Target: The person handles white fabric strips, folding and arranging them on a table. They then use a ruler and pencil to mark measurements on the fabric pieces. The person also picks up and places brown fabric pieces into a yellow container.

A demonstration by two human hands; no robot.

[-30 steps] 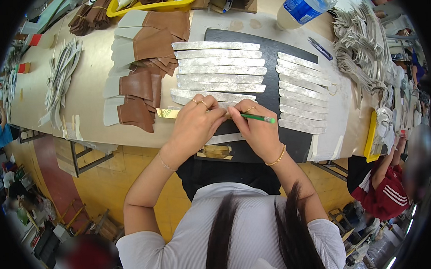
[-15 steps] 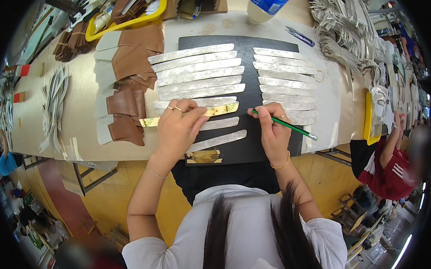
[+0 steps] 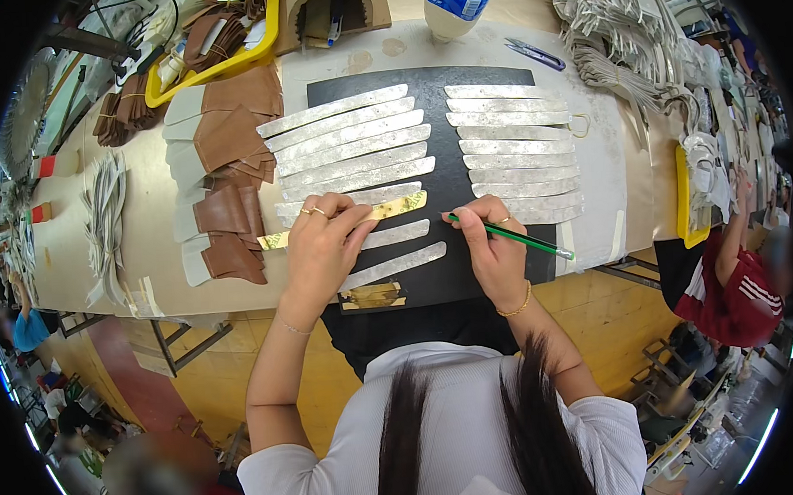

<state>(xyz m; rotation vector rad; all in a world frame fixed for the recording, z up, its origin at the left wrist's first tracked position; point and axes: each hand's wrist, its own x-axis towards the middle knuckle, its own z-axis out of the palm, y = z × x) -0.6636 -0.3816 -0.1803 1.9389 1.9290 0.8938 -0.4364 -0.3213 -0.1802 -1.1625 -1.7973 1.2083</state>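
My left hand is closed on a yellow patterned strip, pressing it down with thumb and fingertips. This strip lies over the lower part of the left column of silvery-grey strips, and my fingers cover its middle. In my right hand is a green pencil, gripped near its point, which is just right of the yellow strip's end. A second column of silvery strips lies beyond my right hand. Both columns rest on a black board.
Brown leather pieces lie left of the board, with a bundle of pale strips farther left. A bottle, thread snips and a pile of pale strips are at the back. A yellow tray holds more leather pieces.
The whole view has shifted a little, so the table sits slightly more to the left. The pencil point is slightly nearer me; the left hand keeps its hold on the yellow strip.
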